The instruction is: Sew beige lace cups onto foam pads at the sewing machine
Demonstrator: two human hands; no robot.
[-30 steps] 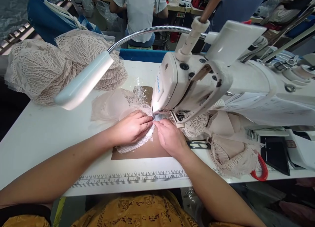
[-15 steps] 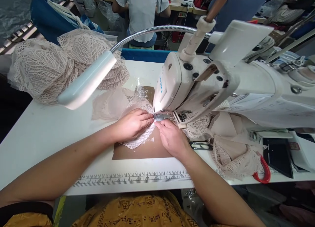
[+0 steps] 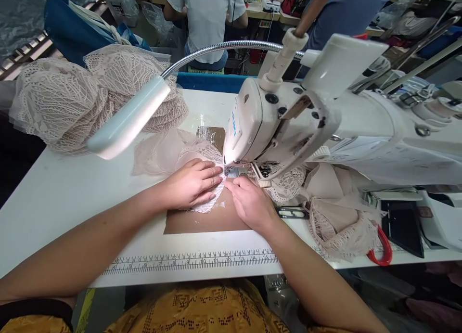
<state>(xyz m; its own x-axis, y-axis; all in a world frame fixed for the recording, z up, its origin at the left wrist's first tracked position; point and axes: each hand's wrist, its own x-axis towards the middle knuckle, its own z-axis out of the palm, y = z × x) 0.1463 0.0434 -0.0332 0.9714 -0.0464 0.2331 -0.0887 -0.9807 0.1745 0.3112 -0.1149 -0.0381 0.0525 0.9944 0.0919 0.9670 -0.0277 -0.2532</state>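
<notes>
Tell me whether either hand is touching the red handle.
No, the left hand lies on the lace piece and the right hand is at its edge, both away from the red handle.

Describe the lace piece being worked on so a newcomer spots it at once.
Find the white sewing machine. Near its head, over the brown sheet, is the pale lace piece. Unlike the lace pile leftward and lace bundle rightward, it lies under the left hand.

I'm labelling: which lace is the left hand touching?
The lace piece over the brown sheet, under the left hand; the lace pile and crumpled lace by the red handle lie away from it.
</notes>
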